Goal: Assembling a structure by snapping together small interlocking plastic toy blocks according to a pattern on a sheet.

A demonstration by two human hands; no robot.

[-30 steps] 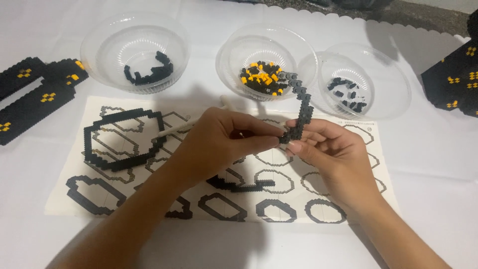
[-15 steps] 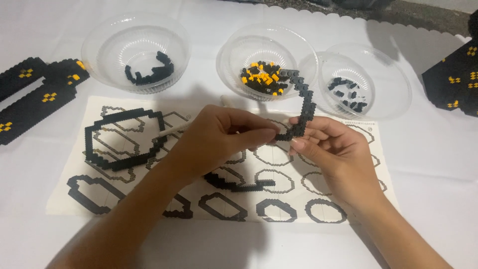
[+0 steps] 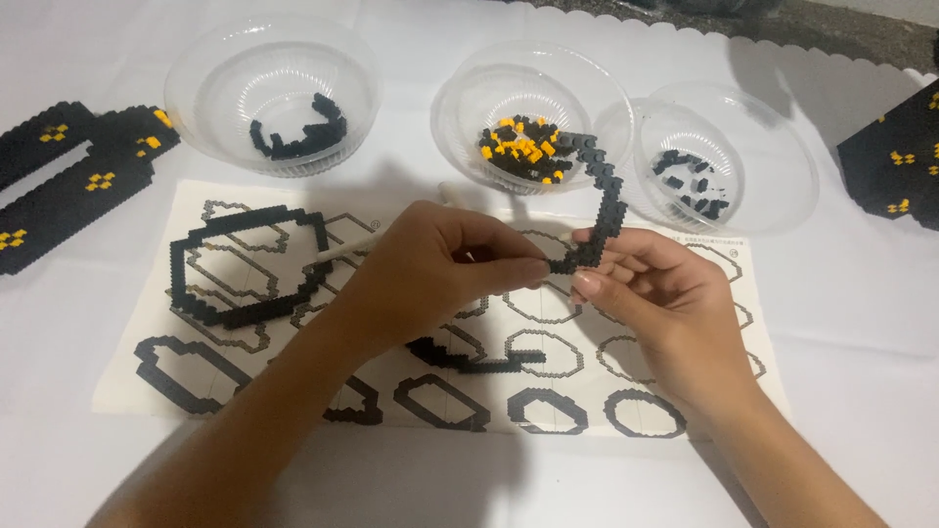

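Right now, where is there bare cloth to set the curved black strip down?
Bare white tablecloth lies right of the template sheet, below the right bowl, and along the near edge under the sheet. The far side is crowded: three clear bowls side by side, black panels at left.

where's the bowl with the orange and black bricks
In the head view, the clear plastic bowl of orange and black bricks sits top centre, between two other clear bowls.

brick strip: black | middle bowl bricks: black, orange | template sheet: cream, black outlines
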